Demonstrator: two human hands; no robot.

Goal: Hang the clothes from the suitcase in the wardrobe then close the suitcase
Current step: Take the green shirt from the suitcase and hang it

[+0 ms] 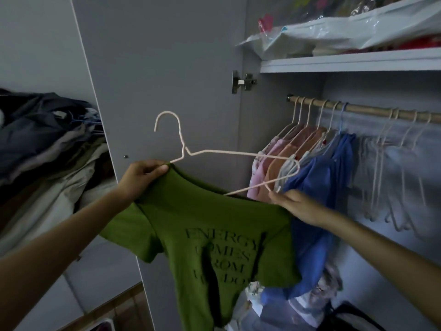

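We stand at the open wardrobe, and the wooden rail [372,112] is our landmark. Below and to the left of that rail, we hold a green T-shirt [205,225] with dark lettering, only partly mounted on a pale wire hanger [229,152]. Our left hand [140,177] pinches the collar of the shirt together with the hanger's left arm, fingers curled round both. Our right hand [293,204] grips the shirt's other shoulder just under the hanger's right corner, fingers curled on the cloth; that end of the hanger stands bare above the fabric, so the shirt is not yet fully threaded.

On the rail itself, at its left end, several garments already hang: pink and peach tops [274,168] and a blue garment [327,177] beside them. Further right along the rail hangs a row of empty hangers [393,168]. Above the rail, a shelf [346,62] carries plastic-wrapped bundles. Far left of the rail, beyond the wardrobe door [162,68], lies a heap of dark and pale clothes [47,144].

We judge the task partly done: some pieces are hung, and this shirt must be seated on its hanger and hooked onto the rail. The suitcase is out of view, so we cannot tell how much remains in it; closing it is still to come.
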